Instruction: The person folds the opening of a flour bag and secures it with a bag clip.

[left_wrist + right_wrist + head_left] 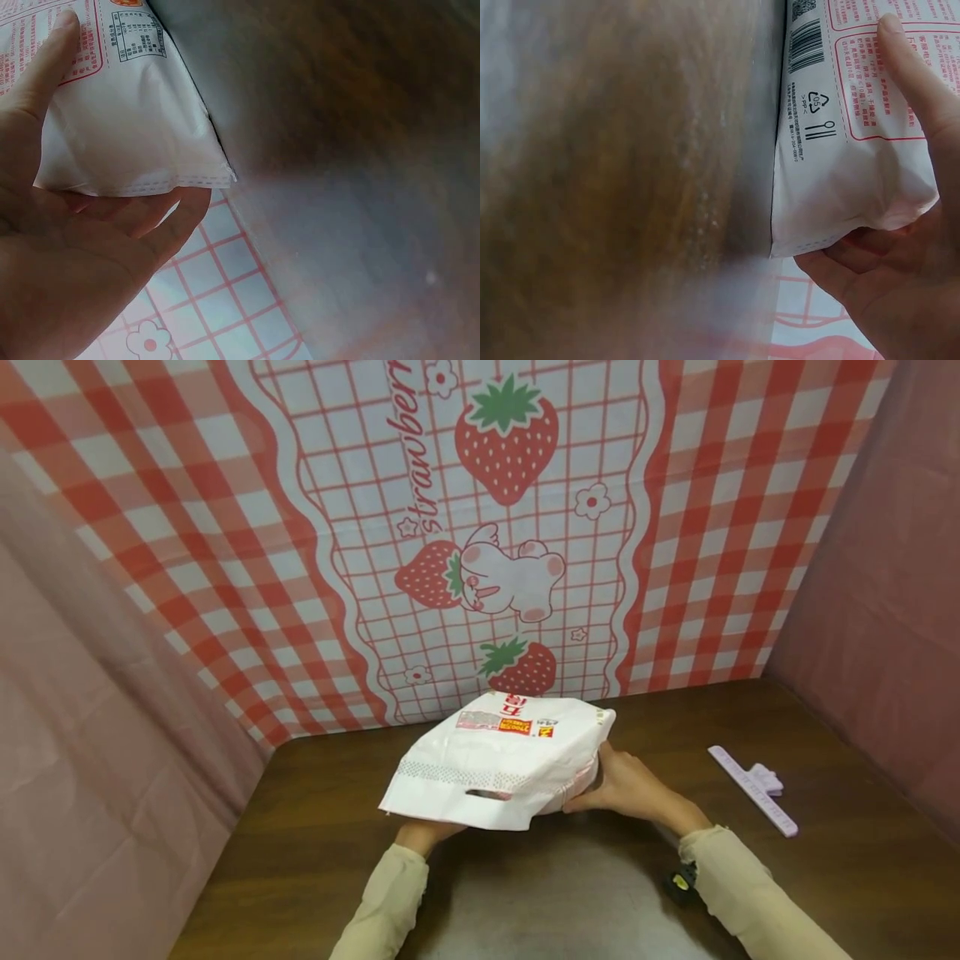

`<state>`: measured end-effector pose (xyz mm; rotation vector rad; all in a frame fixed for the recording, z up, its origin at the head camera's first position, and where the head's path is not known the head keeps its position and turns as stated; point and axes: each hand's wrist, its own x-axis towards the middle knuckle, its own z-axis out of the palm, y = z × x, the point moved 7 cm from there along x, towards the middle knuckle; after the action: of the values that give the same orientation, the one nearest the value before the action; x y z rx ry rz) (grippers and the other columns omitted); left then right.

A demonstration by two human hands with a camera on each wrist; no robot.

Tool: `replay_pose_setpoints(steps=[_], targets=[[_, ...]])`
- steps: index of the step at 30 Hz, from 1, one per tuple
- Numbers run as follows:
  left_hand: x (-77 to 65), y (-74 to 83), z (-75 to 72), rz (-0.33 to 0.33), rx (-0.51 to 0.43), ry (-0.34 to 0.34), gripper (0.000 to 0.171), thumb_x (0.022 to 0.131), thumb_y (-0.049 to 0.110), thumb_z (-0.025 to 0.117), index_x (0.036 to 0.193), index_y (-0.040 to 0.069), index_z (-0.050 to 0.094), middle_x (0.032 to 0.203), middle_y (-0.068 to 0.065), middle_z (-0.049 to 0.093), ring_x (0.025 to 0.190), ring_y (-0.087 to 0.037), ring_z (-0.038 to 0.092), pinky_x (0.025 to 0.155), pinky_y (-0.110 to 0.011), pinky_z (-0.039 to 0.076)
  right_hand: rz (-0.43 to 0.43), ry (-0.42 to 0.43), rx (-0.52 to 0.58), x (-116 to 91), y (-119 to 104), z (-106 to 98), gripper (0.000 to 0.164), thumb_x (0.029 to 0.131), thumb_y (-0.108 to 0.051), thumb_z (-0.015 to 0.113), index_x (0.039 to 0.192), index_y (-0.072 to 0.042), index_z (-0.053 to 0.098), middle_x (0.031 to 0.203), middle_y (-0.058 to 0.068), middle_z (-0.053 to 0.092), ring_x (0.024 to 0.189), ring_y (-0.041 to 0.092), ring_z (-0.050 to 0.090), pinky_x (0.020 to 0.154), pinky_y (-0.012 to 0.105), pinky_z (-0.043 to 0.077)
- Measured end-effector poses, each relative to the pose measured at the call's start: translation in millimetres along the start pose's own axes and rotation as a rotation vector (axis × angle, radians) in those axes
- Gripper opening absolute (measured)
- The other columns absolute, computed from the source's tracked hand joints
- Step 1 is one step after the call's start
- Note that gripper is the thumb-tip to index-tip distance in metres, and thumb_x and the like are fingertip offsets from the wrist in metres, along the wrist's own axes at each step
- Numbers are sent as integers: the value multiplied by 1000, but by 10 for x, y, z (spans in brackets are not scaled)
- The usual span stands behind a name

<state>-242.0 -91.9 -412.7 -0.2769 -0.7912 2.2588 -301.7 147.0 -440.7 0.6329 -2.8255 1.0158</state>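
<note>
The left hand (82, 259) and right hand (630, 785), half-curled, grip the white bag (457, 760) near the tabletop (307, 802)'s far edge. Its weight might slump, tugging 1 side loose.

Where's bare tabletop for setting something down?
Bare table shows left of the white bag toward the pink curtain, between the two sleeves, and right of the lilac clip. The middle is crowded: the left hand and right hand grip the bag there.
</note>
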Motion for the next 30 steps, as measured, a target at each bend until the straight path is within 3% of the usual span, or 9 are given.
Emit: replay_pose_setpoints(steps=[3,5,7,12,14,18,23,25,30], targets=[[-18,-12,1,6,208,23,55,108,46,19,159,32,6,155,-24,33,149,-3,2,122,-39,8,0,-2,6,-21,-11,4,117,55,-72,83,140,-5,38,114,13,68,96,23,66,77,45,54],[-26,-30,3,0,226,28,55,108,46,19,159,31,4,148,-32,37,149,-4,-1,122,-38,5,5,0,4,-33,-15,2,116,55,-72,83,138,-5,39,112,12,69,95,22,66,76,44,54],[-31,-44,3,-7,247,30,56,108,47,18,159,30,3,156,-27,29,149,-5,-3,122,-39,3,9,1,2,-44,-22,-1,114,55,-72,84,137,-5,40,110,11,69,93,21,66,75,43,54],[-49,-57,-22,-39,165,42,59,107,48,18,160,28,4,164,6,7,149,-6,-3,122,-44,4,18,12,0,-83,-41,-6,109,54,-69,86,133,-7,44,103,7,70,89,20,66,72,42,54],[-53,-60,-38,-51,138,41,60,107,49,19,160,26,4,165,-2,10,149,-6,-3,122,-45,5,17,15,1,-104,-50,-17,107,54,-68,86,132,-7,45,103,6,70,88,19,66,71,42,54],[-80,-101,-48,-61,129,2,64,105,54,21,160,27,4,153,-34,29,148,-2,-4,122,-43,8,7,15,8,-148,-79,-36,108,55,-67,87,133,-6,44,107,8,69,90,20,65,72,42,53],[-114,-179,-44,-60,246,-47,63,106,55,18,159,28,0,134,-44,43,146,-1,-7,122,-41,8,12,31,2,-242,-67,-60,107,55,-66,88,134,-8,44,108,9,69,92,22,66,72,43,53],[-134,-212,-42,-75,353,-57,60,107,51,12,159,24,-1,135,-40,46,150,-13,1,122,-42,11,12,34,-2,-272,-66,-57,105,55,-66,88,133,-9,45,106,8,69,90,21,66,71,42,53],[-190,-307,-41,-152,415,-96,64,109,43,14,152,-3,24,140,-35,45,136,-44,39,121,-42,15,0,32,-5,-306,-96,-40,102,55,-67,87,130,-10,47,101,3,70,86,15,64,71,39,52]])
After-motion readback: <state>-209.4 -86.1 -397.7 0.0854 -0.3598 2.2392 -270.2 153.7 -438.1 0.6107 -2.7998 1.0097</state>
